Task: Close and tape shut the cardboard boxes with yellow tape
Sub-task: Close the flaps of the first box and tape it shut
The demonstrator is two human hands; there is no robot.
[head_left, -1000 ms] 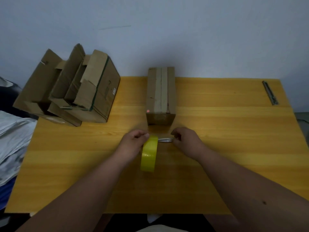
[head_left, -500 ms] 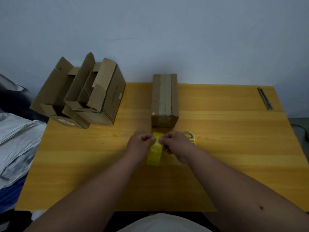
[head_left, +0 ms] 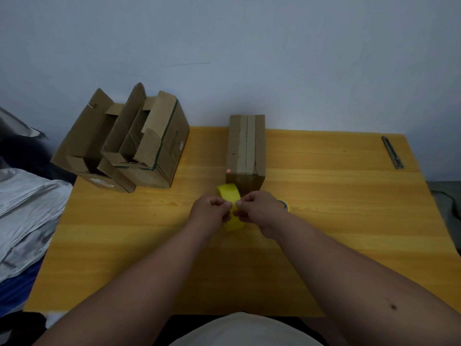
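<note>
We note the yellow wooden table [head_left: 324, 245], then, at upper left of the frame, open-flapped brown cardboard boxes [head_left: 129, 143]. The closed brown cardboard box [head_left: 246, 143] stands at centre. Just below it, our left hand [head_left: 209, 213] and right hand [head_left: 259, 211] pinch the yellow tape roll [head_left: 230, 207], fingers curled. We judge it light, stiff-rimmed, sticky; best gripped by its sides.

The closed box [head_left: 246, 143] stands at the table's [head_left: 324, 221] far edge, with open boxes [head_left: 129, 143] at its far left corner.
</note>
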